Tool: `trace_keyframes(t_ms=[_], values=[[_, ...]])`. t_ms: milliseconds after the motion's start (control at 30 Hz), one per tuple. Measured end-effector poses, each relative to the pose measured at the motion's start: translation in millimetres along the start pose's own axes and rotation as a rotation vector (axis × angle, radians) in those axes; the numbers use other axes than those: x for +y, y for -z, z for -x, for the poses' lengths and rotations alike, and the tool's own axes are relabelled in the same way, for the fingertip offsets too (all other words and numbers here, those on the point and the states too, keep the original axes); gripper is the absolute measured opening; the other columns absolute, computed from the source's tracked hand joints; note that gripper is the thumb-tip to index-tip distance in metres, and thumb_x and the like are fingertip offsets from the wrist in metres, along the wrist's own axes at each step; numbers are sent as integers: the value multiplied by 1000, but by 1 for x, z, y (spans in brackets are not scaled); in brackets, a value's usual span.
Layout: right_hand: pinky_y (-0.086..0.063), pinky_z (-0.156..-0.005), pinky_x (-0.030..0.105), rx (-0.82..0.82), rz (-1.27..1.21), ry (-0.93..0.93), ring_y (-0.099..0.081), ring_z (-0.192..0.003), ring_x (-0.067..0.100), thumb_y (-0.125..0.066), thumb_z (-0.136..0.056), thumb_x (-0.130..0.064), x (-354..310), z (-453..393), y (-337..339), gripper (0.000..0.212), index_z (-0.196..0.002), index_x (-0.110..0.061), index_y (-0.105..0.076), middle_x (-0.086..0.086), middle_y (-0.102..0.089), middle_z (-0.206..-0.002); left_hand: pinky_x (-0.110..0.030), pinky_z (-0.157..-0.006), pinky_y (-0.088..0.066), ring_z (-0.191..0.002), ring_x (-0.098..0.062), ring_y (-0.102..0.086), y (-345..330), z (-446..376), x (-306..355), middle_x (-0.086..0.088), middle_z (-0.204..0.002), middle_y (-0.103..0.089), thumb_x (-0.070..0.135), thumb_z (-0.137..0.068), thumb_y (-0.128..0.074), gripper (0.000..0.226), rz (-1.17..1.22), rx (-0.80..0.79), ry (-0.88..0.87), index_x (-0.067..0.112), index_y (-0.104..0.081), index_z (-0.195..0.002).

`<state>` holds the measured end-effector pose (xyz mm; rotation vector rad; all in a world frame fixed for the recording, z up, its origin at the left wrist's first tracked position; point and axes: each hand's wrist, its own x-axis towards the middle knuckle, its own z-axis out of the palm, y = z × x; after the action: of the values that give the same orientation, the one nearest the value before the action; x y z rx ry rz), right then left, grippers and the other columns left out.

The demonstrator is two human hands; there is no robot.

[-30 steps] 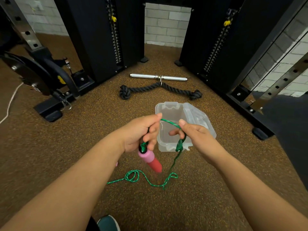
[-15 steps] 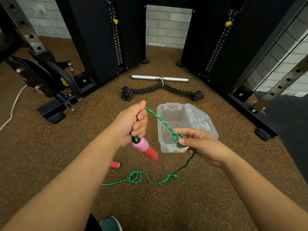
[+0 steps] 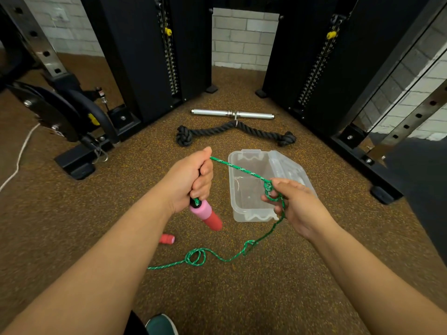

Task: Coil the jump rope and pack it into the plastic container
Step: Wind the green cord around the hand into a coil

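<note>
My left hand (image 3: 192,176) is fisted around the top of a jump rope handle (image 3: 206,215), whose pink and red end points down and right. The green rope (image 3: 238,168) runs taut from that fist to my right hand (image 3: 294,205), which pinches a small loop of it over the clear plastic container (image 3: 244,212). The container stands open on the floor, its lid (image 3: 291,166) folded back to the right. From my right hand the rope drops to the floor and trails left in loose loops (image 3: 196,257). The second handle (image 3: 167,238) lies on the floor, partly hidden by my left forearm.
A black thick rope attachment (image 3: 234,131) and a steel bar (image 3: 232,114) lie beyond the container. Black weight-stack towers (image 3: 154,56) stand left and right. A weight plate and rack base (image 3: 60,117) sit at the left, another rack foot (image 3: 384,193) at the right. My shoe (image 3: 160,325) shows below.
My hands have pulled apart, the left rising to the left and the right moving right and down over the container. The rope between them has drawn straight.
</note>
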<state>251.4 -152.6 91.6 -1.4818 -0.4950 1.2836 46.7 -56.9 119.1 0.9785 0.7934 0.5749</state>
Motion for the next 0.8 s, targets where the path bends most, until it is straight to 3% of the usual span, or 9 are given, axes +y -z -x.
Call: trace_keyframes(t_ms=[167,333,433,567,667,800], values=[[-45,-41,16,98,-264,-8,-67,-79,20,-42,-99,-11,1,-2,0,21,-81,-7,-51,11,-61,-86,-25,-39,-19,-27,-9,-22,-3,-1,-3,6,-32,-29,36,-100,-37,52,-86,-16,5,19,-41,-51],[-33,-35,13,186,-290,118,-68,-57,7,-49,-98,-19,3,0,-2,14,-85,-15,-54,0,-60,-82,-25,-40,-17,-28,-9,-22,-5,-1,-3,6,-33,-29,35,-100,-38,51,-108,-1,2,19,-42,-52],[-33,-36,13,146,-284,141,-64,-55,6,-57,-93,-20,-1,1,5,9,-85,-16,-58,-3,-59,-78,-26,-42,-17,-27,-9,-22,-1,-1,-2,6,-33,-29,36,-100,-37,51,-102,34,-6,19,-42,-52],[-54,-58,17,-36,-288,123,-67,-72,13,-60,-87,-7,-6,-1,13,5,-90,-7,-64,0,-70,-77,-26,-43,-21,-29,-10,-23,5,0,1,6,-33,-30,35,-100,-37,50,-96,91,-13,19,-41,-53],[-58,-69,20,-61,-249,98,-69,-73,16,-60,-82,4,-4,-5,17,13,-92,-3,-66,6,-70,-77,-27,-44,-21,-30,-10,-23,5,1,2,6,-34,-31,35,-100,-37,49,-95,97,-15,19,-41,-53],[-57,-78,26,-66,110,151,-59,-67,10,-57,-87,5,-3,-9,20,35,-120,-7,-62,-2,-47,-69,-24,-41,-25,-29,-10,-24,5,0,-1,6,-34,-31,36,-99,-38,50,-125,83,-11,20,-42,-53]])
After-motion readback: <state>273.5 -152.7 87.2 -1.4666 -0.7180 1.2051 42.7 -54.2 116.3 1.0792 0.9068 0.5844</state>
